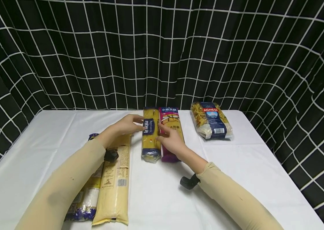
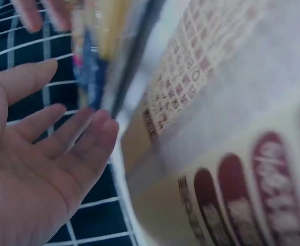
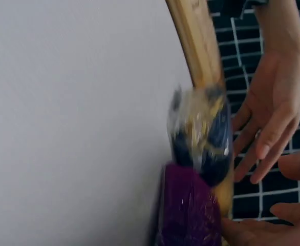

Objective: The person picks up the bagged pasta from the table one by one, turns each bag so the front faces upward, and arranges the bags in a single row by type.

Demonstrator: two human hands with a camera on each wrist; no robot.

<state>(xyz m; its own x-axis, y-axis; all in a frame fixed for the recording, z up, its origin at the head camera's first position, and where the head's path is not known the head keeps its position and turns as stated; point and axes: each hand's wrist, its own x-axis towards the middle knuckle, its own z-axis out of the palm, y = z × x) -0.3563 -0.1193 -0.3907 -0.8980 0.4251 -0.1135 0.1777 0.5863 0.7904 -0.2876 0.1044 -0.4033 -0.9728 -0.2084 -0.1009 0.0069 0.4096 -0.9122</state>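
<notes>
A yellow pasta pack with dark blue bands and a "la skilla" label lies lengthwise between my two hands. My left hand is at its left edge, fingertips right beside the label; in the left wrist view the fingers are spread and loosely bent, with nothing in the palm. From the other side, my right hand reaches over a purple-and-yellow pasta pack, its thumb and fingertips at the first pack's right edge. Both packs lie side by side, and the purple end shows close in the right wrist view.
A long cream pasta pack lies under and beside my left forearm. Partly hidden left of it is a blue-and-yellow pack. An AGNESI pasta bag lies at the back right of the white table. A black gridded curtain hangs behind.
</notes>
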